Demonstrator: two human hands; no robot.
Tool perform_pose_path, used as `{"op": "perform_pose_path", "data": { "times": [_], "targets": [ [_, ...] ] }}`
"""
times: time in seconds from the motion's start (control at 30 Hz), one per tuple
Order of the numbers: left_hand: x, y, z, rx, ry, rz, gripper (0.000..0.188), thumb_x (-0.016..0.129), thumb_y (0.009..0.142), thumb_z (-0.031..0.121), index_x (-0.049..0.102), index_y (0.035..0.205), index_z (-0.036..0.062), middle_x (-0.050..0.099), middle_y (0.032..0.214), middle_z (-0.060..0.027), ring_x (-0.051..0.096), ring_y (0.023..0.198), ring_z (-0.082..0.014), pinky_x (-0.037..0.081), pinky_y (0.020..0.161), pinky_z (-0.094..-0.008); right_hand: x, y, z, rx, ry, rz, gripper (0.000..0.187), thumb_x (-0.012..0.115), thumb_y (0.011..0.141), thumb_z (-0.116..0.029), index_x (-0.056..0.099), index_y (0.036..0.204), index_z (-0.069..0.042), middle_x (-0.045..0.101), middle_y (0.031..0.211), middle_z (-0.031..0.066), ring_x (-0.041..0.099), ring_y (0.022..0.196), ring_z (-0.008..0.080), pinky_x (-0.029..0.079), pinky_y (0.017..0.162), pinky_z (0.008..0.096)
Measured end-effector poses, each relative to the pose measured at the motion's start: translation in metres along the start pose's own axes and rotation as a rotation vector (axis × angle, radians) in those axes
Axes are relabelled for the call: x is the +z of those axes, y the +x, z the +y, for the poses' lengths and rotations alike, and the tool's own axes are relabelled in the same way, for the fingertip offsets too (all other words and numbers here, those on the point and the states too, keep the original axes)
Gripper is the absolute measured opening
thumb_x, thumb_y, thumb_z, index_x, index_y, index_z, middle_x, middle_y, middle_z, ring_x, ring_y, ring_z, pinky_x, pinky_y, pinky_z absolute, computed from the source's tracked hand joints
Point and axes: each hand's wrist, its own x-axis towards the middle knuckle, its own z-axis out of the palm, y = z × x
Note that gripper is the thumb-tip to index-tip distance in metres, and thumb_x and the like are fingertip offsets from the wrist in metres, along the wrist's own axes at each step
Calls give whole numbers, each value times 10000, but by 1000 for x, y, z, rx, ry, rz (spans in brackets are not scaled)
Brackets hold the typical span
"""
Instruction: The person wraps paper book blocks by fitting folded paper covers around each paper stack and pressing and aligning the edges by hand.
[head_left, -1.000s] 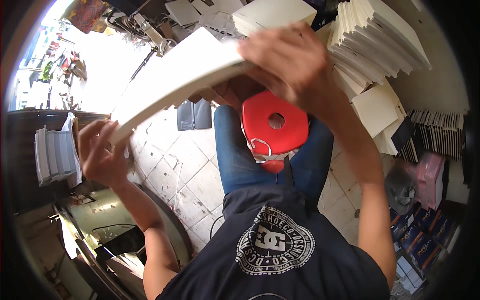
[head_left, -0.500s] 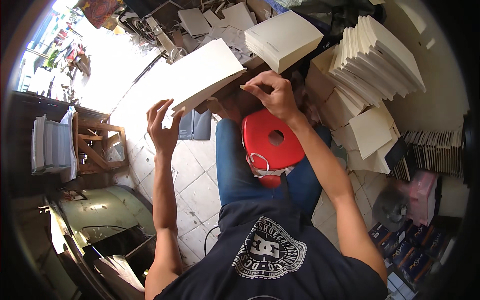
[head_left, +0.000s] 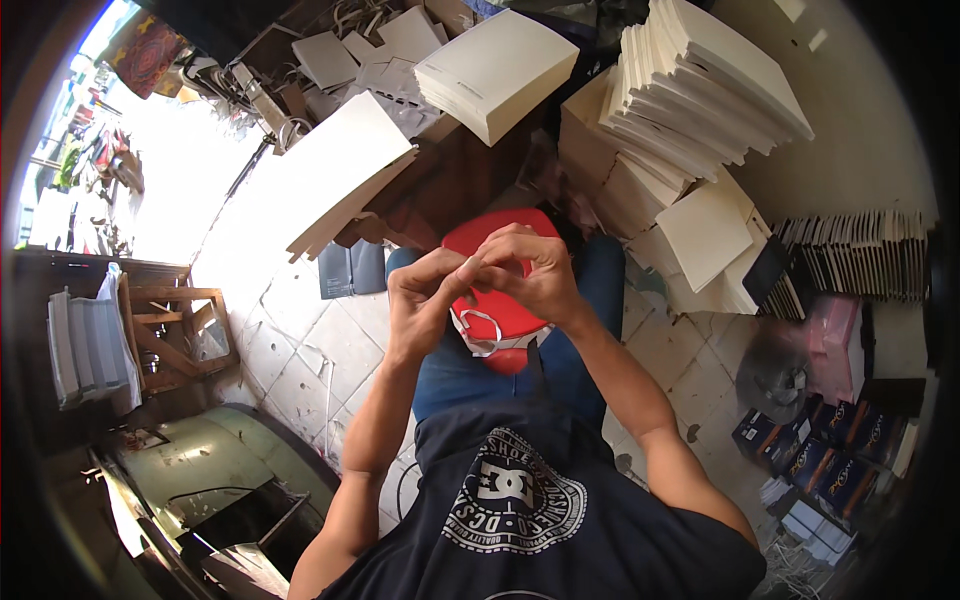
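White cord loop (head_left: 480, 330) hangs over red stool (head_left: 500, 300), left hand (head_left: 425, 300) & right hand (head_left: 530, 275) pinching its top

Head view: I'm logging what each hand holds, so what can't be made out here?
- Whatever the left hand and right hand pinch together: too small, hidden by the fingers.
- Red stool: mostly covered by both hands.
- White cord loop: its ends run under the hands.
- Green drum: cut off by the fisheye rim.

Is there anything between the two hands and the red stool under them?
Nothing visible. The left hand and right hand meet fingertip to fingertip directly over the red stool, with a white cord loop hanging just below them against it.
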Motion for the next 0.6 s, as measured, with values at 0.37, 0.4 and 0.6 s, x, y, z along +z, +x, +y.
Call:
{"op": "perform_pose_path", "data": {
  "times": [0.37,0.4,0.6],
  "targets": [
    [5,-23,-37,-111,23,411,230,702,978,129,675,779,18,678,782,-75,600,717,-119,478,705,-278,-66,103,127,731,487,640,1290,791,696,-767,213,1595,-45,447,1496,102,474,1280,244,462,986,458],
    [0,-37,-51,-96,-48,447,248,750,936,96,654,720,23,677,764,-73,581,689,-112,458,700,-284,-77,118,145,751,574,603,1358,800,640,-798,202,1613,-62,288,1609,114,348,1420,332,382,1074,580],
    [-25,-124,-83,-393,-86,666,369,616,1040,308,675,809,26,631,724,-44,586,719,-136,452,710,-305,-75,171,150,682,585,576,1362,730,609,-877,251,1620,-101,258,1649,155,210,1512,380,145,1150,693]
  ]
}}
